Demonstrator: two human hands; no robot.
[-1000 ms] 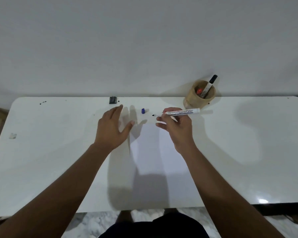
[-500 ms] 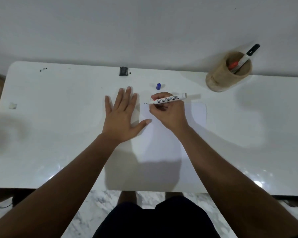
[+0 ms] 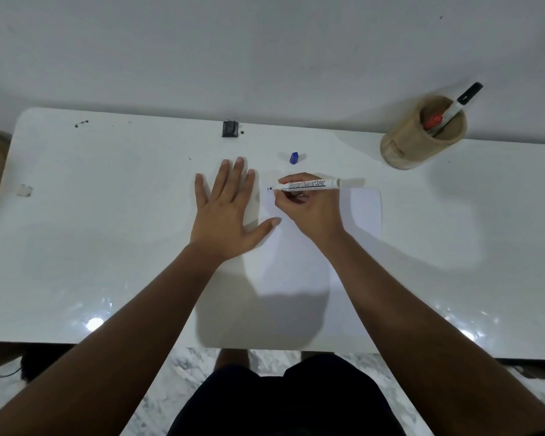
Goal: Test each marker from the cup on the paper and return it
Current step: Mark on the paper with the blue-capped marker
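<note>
My right hand (image 3: 312,212) grips a white board marker (image 3: 309,185), uncapped, lying nearly level with its tip at the top left corner of the white paper (image 3: 364,212). A small dark mark shows at the tip. My left hand (image 3: 227,212) lies flat with fingers spread on the paper's left edge. The marker's blue cap (image 3: 294,158) lies on the table just beyond the paper. A wooden cup (image 3: 419,136) at the back right holds a black-capped marker (image 3: 460,103) and a red-capped marker (image 3: 432,120).
The white table (image 3: 107,231) runs along a white wall. A small black object (image 3: 230,129) sits at the back edge, and a few dark specks (image 3: 82,123) lie at the back left. A pale scrap (image 3: 24,190) lies at the far left.
My left hand came down flat on the paper's edge. My right hand lowered the marker tip to the paper's top left corner. The view tilted downward.
</note>
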